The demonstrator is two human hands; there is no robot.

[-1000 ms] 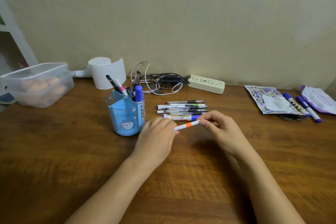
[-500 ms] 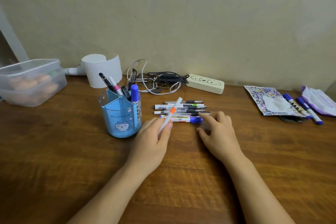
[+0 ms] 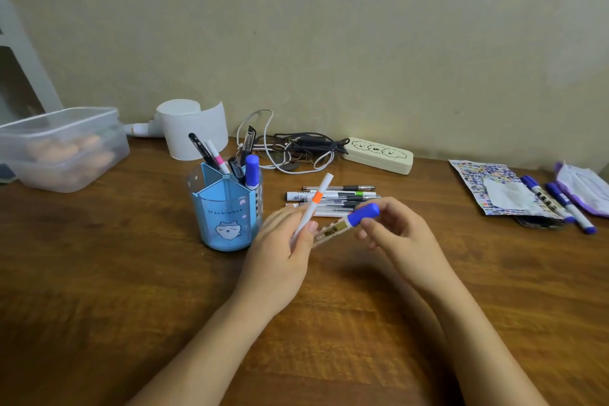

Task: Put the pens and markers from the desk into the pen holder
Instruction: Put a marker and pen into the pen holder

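1. The pen holder is light blue with a little cartoon cat face and dark lettering on the front.
2. The pen is white with an orange band.
3. The marker has a bright blue cap and a yellowish label with black print.
4. The table is warm brown wood grain.
5. The power strip is cream with doodled puffy faces.
6. The pouch has a busy multicolour speckle print with a white patch.
7. The two markers by it are white with blue caps.
8. The wall is plain beige.
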